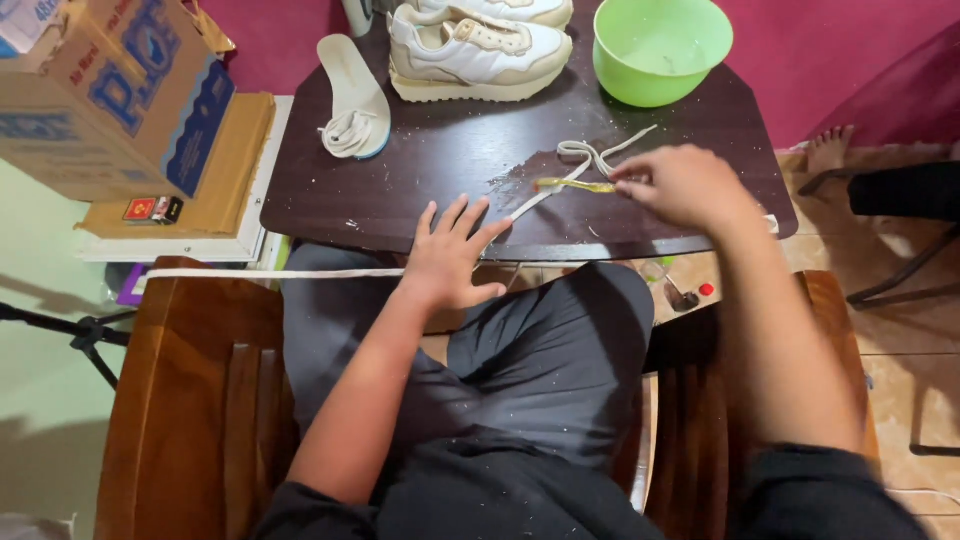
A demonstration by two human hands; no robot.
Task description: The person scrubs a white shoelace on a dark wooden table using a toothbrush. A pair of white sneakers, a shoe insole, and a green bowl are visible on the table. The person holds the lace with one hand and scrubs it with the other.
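Observation:
A white shoelace (590,155) lies stretched across the dark oval table (420,170), trailing left over the table's near edge. My left hand (450,255) lies flat with fingers spread at that edge, its fingertips pressing the lace. My right hand (680,185) grips a small yellow brush (575,185) whose head rests on the lace in a wet, soapy patch. A pair of white and cream sneakers (480,50) stands at the table's far side.
A green plastic bowl (660,45) sits far right on the table. A white insole with a bundled lace (352,100) lies at the far left. A cardboard box (110,90) stands left. I sit on a wooden chair (190,400). Another person's foot (830,148) shows at right.

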